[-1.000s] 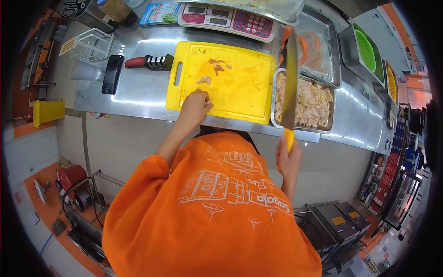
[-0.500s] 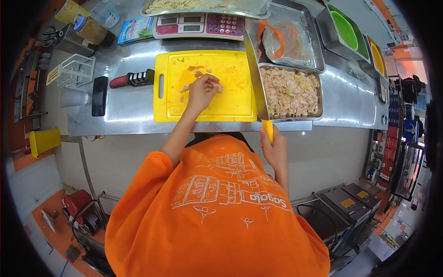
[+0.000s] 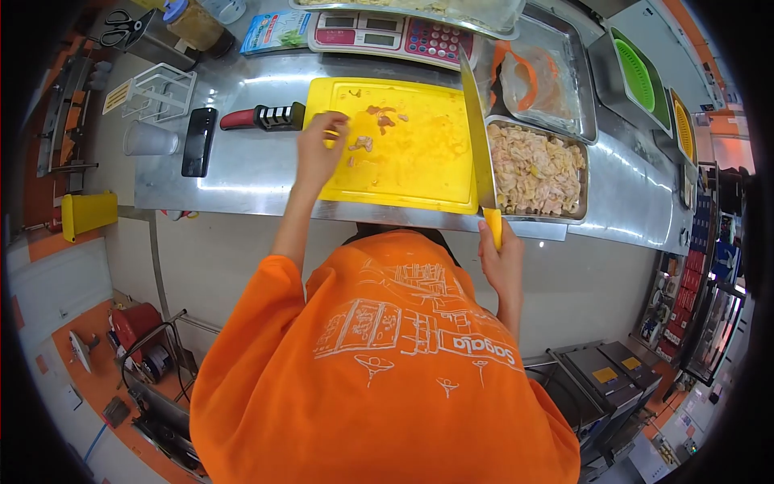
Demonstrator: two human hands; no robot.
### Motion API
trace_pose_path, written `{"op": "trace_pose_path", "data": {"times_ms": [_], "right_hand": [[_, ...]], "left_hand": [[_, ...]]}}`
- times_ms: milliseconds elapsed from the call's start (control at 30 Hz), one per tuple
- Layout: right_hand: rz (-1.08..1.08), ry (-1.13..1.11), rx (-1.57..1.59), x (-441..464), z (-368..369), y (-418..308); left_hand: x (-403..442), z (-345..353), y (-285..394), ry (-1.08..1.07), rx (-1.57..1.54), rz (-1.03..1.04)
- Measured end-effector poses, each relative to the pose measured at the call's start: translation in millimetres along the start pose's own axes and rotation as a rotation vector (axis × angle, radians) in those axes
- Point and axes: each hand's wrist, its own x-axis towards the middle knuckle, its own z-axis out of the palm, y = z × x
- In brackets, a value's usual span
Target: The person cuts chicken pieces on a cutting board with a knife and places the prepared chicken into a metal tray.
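Observation:
My left hand (image 3: 319,153) hovers over the left edge of a yellow cutting board (image 3: 419,161), fingers loosely curled and apart, with nothing visible in them. Just right of it lies a small piece of pale meat (image 3: 361,143). Reddish scraps (image 3: 383,118) are scattered higher on the board. My right hand (image 3: 503,260) grips a large knife by its yellow handle. The knife's long blade (image 3: 481,153) points away from me along the board's right edge. Beside the blade, a metal tray (image 3: 586,189) holds many chopped pieces of pale meat (image 3: 536,169).
Left of the board lie a knife sharpener (image 3: 262,118), a black phone (image 3: 198,143) and a plastic cup (image 3: 151,139). A digital scale (image 3: 395,36) stands behind the board. At the back right is a metal tray with a plastic bag (image 3: 532,77); green and orange baskets stand farther right.
My left hand has moved left from the middle of the board, and the small meat piece by it now lies uncovered. The knife stays in my right hand. The whole view has shifted slightly.

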Motion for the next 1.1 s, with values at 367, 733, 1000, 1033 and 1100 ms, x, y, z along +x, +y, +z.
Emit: {"op": "trace_pose_path", "data": {"times_ms": [367,733,1000,1033,1100], "right_hand": [[-0.037,0.074,0.000,-17.5,18.9,3.6],[-0.032,0.029,-0.356,-33.0,80.9,-13.4],[-0.167,0.079,-0.511,-12.8,61.1,-17.3],[-0.182,0.063,-0.548,-14.5,59.2,-20.7],[-0.202,0.023,-0.539,-25.4,48.4,-29.0]], "left_hand": [[15.9,10.9,-8.9,-0.102,0.013,-0.055],[74.1,-19.7,54.7,0.030,-0.285,0.050],[54.5,-46.0,32.0,-0.066,-0.245,-0.001],[53.7,-48.8,33.6,-0.075,-0.234,-0.013],[53.2,-51.6,32.1,-0.090,-0.229,-0.019]]}}
